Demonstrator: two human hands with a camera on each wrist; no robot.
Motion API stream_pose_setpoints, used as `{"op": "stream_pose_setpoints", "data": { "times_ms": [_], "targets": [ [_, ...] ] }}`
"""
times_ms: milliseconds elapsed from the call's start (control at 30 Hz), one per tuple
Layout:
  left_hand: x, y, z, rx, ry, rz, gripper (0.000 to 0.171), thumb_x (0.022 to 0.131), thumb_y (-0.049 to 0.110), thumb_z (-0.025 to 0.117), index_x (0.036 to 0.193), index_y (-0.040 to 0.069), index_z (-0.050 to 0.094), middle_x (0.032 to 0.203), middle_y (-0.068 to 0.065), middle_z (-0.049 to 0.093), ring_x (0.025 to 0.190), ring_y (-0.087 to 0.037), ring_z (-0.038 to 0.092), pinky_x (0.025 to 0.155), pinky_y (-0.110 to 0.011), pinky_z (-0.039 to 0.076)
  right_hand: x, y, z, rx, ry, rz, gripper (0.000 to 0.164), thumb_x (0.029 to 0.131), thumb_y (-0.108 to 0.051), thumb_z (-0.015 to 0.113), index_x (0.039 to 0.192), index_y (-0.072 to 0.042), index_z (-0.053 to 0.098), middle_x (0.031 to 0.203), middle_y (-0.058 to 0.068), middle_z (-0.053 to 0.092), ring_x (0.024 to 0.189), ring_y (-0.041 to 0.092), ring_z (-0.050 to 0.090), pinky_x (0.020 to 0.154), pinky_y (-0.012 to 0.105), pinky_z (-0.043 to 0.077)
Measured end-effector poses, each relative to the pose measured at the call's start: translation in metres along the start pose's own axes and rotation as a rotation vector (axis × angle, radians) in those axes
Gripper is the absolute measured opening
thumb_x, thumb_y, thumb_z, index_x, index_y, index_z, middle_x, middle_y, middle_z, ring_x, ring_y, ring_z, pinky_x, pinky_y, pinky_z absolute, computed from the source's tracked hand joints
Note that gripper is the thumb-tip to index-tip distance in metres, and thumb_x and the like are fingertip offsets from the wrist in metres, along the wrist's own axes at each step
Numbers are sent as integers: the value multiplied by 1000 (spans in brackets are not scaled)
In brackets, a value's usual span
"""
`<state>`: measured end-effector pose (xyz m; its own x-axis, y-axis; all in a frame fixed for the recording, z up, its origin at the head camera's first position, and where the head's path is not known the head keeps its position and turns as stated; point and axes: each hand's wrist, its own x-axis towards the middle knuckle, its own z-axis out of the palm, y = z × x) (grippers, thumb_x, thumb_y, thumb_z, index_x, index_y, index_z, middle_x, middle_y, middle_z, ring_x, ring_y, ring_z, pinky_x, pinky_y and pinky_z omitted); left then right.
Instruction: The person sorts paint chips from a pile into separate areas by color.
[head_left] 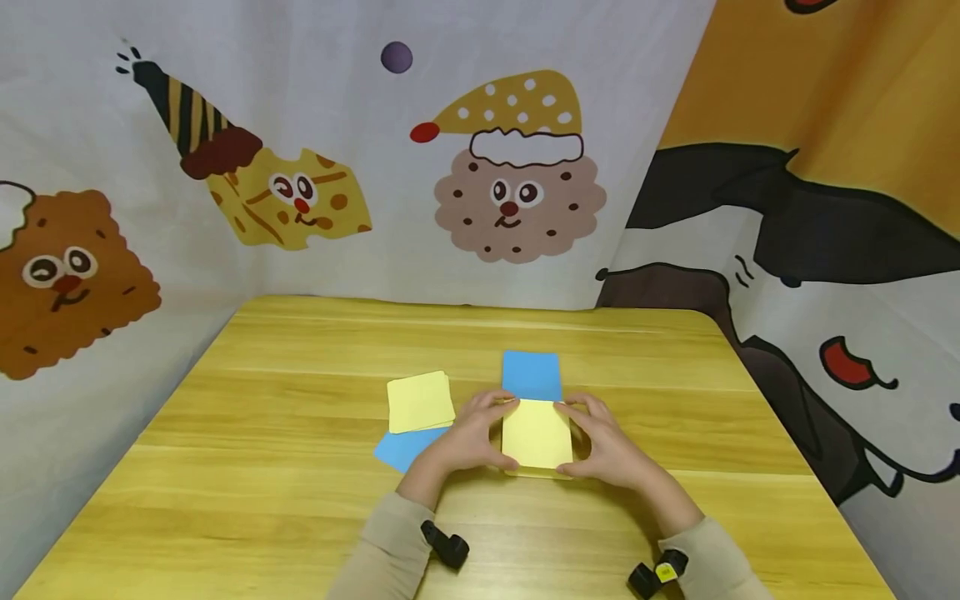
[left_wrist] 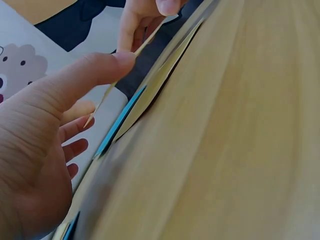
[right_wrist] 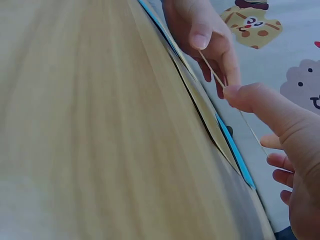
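A thin yellow square sheet [head_left: 536, 433] is held level by both hands. My left hand [head_left: 467, 440] pinches its left edge, thumb at the near corner and fingertips at the far one. On the opposite edge my right hand [head_left: 611, 452] grips it the same way. Seen edge-on in the left wrist view, the held sheet [left_wrist: 107, 92] is raised over the table. Below it lies another yellow sheet [right_wrist: 202, 106], slightly bowed, whose near edge peeks out in the head view. A blue square [head_left: 531, 375] lies just beyond, its near part covered.
Left of my left hand, a small pile of yellow squares [head_left: 420, 402] overlaps a blue sheet [head_left: 405, 450] on the wooden table [head_left: 247, 467]. A printed cloth [head_left: 315, 275] with cartoon figures hangs behind the table's far edge.
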<state>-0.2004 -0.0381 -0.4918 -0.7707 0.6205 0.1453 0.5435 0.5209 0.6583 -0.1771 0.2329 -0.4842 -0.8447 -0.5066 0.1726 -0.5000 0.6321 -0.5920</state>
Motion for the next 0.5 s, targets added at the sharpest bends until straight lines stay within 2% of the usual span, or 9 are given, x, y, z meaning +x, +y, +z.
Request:
{"op": "stream_pose_setpoints", "data": {
  "times_ms": [267, 500],
  "targets": [
    [-2, -1, 7, 12, -4, -31, 98, 67, 43, 86, 146, 9, 41, 149, -6, 32, 139, -30, 21, 109, -55, 17, -4, 6, 6, -5, -10, 5, 95, 67, -45, 85, 143, -6, 45, 142, 14, 35, 131, 33, 27, 98, 59, 33],
    [-3, -1, 12, 96, -12, -28, 97, 66, 46, 86, 145, 8, 43, 148, -5, 34, 137, -30, 25, 107, -55, 20, -6, 9, 11, -12, -39, 6, 94, 69, -47, 83, 143, -5, 44, 141, 16, 35, 130, 36, 28, 98, 60, 33]
  ]
}}
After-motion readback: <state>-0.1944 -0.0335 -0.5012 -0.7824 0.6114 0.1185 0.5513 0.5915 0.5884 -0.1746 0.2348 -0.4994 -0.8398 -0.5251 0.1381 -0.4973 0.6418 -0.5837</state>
